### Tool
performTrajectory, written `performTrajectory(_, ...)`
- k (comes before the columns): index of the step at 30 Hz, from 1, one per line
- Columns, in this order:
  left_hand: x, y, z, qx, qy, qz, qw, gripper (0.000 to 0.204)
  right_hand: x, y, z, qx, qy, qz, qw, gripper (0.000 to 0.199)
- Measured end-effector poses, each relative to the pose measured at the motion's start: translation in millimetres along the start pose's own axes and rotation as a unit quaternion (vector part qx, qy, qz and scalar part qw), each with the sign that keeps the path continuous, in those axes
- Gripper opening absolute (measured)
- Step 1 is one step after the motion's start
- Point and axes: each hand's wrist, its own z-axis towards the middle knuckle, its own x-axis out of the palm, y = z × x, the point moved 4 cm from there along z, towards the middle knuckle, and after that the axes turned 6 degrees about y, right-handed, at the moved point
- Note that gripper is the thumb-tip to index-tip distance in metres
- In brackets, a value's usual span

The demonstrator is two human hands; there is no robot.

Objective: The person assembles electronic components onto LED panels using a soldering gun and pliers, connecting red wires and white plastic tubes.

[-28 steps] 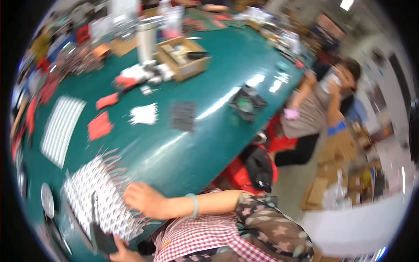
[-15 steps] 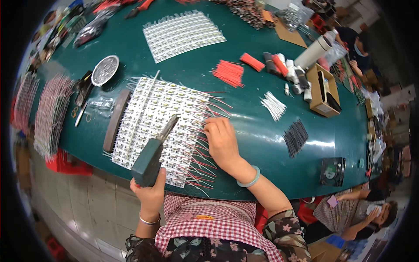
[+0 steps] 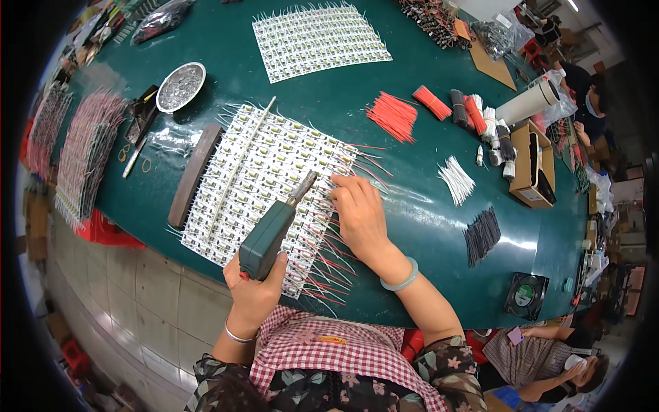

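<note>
My left hand (image 3: 257,292) is wrapped round the handle of a dark green soldering gun (image 3: 268,237). Its metal tip points up and right over a white circuit board panel (image 3: 250,185) with rows of small parts. Close to that tip, my right hand (image 3: 360,216) rests at the panel's right edge with thumb and fingers pinched together. Whatever lies between those fingertips is too small to make out. Red and white wires (image 3: 329,264) stick out along this edge, above and below the hand. A thin pale rod (image 3: 240,168) lies across the panel.
A dark bar (image 3: 195,175) borders the panel's left side. Around it lie a bowl of silvery bits (image 3: 181,87), a second panel (image 3: 319,41), and red (image 3: 391,117), white (image 3: 456,180) and black (image 3: 482,235) wire piles. A small fan (image 3: 526,295) sits at right; co-workers are beyond.
The whole view has shifted, so the table's things sit farther right in the picture. The soldering gun's tip has come closer to my right fingertips, which stay pinched at the panel's edge.
</note>
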Motion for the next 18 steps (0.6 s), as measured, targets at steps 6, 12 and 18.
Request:
performTrajectory(6,4.8,3.5,5.3,-0.008,0.011,0.03,0.999,0.015,-2.2,2.1,4.8,-0.022,0.014,-0.053,0.998,0.02)
performTrajectory(12,9.8,6.1,8.6,-0.013,0.038,0.076,0.996,0.015,-1.2,6.9,6.8,-0.048,0.031,-0.126,0.99,0.019)
performTrajectory(18,10.2,3.5,11.0,0.004,0.029,0.101,0.994,0.016,0.4,10.1,6.8,-0.042,0.03,-0.154,0.987,0.018)
